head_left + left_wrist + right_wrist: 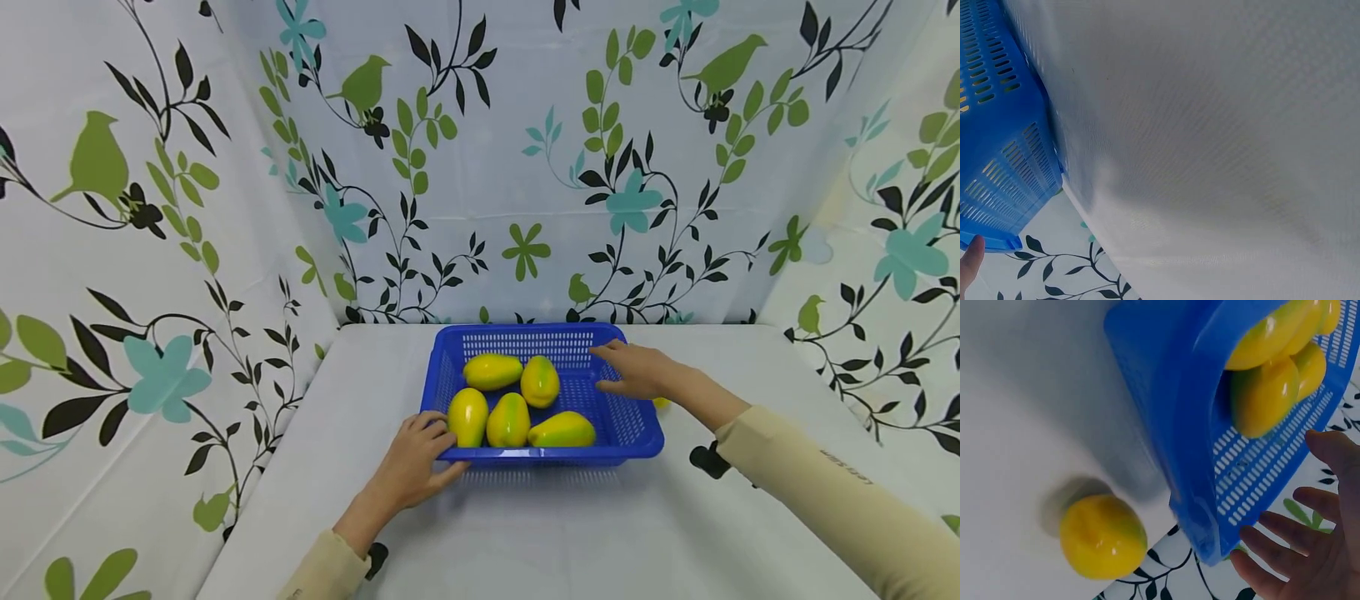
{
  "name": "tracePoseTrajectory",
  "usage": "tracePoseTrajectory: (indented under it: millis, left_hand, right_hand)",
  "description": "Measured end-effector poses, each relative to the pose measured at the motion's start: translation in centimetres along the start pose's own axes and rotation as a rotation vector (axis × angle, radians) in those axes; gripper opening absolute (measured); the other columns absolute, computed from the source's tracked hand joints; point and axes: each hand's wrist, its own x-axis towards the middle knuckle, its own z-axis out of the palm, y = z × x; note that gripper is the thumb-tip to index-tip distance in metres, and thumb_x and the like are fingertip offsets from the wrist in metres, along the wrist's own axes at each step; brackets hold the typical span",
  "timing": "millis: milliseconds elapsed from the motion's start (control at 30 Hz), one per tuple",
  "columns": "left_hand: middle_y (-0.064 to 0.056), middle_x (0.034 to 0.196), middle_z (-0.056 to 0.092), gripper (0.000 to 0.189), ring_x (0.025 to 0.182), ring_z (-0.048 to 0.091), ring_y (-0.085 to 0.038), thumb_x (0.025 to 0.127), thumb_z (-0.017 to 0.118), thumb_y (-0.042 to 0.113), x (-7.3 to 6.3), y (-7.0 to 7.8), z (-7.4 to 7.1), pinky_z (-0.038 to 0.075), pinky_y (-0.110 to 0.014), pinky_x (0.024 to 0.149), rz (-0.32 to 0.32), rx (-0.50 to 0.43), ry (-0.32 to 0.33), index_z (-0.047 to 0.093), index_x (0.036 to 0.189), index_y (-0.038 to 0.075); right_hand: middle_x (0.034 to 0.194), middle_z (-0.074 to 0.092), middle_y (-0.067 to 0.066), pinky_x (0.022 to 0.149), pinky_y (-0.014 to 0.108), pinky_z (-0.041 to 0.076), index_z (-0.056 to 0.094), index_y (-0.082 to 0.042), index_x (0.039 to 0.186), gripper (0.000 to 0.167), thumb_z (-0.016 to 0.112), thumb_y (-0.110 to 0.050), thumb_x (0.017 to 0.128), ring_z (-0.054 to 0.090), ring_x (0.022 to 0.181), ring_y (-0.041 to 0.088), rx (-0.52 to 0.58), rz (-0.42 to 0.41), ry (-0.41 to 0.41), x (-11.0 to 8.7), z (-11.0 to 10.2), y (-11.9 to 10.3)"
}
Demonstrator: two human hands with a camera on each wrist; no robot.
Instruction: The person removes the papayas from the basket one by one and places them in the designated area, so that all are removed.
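Observation:
A blue slotted plastic basket [540, 454] holds several yellow-green mangoes [491, 372], grouped toward its left and front. My left hand [412, 458] grips its front left corner, with fingers over the rim and the thumb on the front side. In the left wrist view only one digit [971, 262] shows at the basket's rim. Over the right end of the basket is my right hand [637, 371], holding nothing, its fingers spread in the right wrist view. A single mango [1104, 536] lies on the table outside the right wall, mostly hidden behind the right forearm in the head view.
The basket is on a white-covered table [525, 542] near its back edge. Behind and at both sides hang curtains [487, 167] printed with leaves, birds and flowers. A dark band [708, 460] shows at the right wrist.

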Motion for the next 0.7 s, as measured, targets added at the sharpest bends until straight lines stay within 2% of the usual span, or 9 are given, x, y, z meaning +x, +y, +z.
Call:
tracePoseTrajectory:
  millis: [133, 333, 533, 700]
  left_hand:
    - [-0.001, 0.101, 0.068, 0.033, 0.112, 0.055, -0.025, 0.085, 0.071, 0.046, 0.0, -0.1, -0.1, 0.044, -0.049, 0.098, 0.009, 0.012, -0.003, 0.071, 0.095, 0.015]
    - [-0.001, 0.102, 0.068, 0.034, 0.112, 0.054, -0.024, 0.086, 0.070, 0.046, 0.0, -0.1, -0.2, 0.044, -0.049, 0.099, 0.004, 0.034, -0.011, 0.072, 0.097, 0.014]
    - [-0.002, 0.103, 0.067, 0.033, 0.113, 0.054, -0.024, 0.087, 0.069, 0.045, 0.1, -0.2, -0.2, 0.043, -0.049, 0.100, -0.004, 0.030, -0.022, 0.071, 0.096, 0.014]
    - [-0.001, 0.102, 0.067, 0.033, 0.112, 0.054, -0.024, 0.086, 0.069, 0.045, 0.0, -0.1, 0.0, 0.043, -0.049, 0.100, 0.001, 0.035, -0.016, 0.071, 0.096, 0.014]
  right_hand:
    - [0.142, 0.047, 0.027, 0.098, 0.060, 0.045, 0.043, -0.004, 0.146, 0.068, 0.062, -0.044, 0.094, 0.051, 0.125, 0.044, 0.050, -0.031, -0.050, 0.3, 0.9, -1.8]
    - [0.144, 0.048, 0.020, 0.101, 0.061, 0.041, 0.043, -0.009, 0.147, 0.071, 0.066, -0.046, 0.091, 0.049, 0.128, 0.040, 0.128, -0.054, -0.147, 0.2, 2.3, -4.2]
    - [0.144, 0.049, 0.013, 0.108, 0.058, 0.035, 0.045, -0.011, 0.147, 0.063, 0.068, -0.033, 0.092, 0.045, 0.132, 0.035, 0.235, -0.062, -0.246, 0.3, 3.5, -5.3]
    - [0.146, 0.048, 0.011, 0.112, 0.056, 0.031, 0.047, -0.010, 0.145, 0.058, 0.068, -0.022, 0.093, 0.039, 0.138, 0.035, 0.251, -0.052, -0.285, 0.7, 4.6, -5.5]
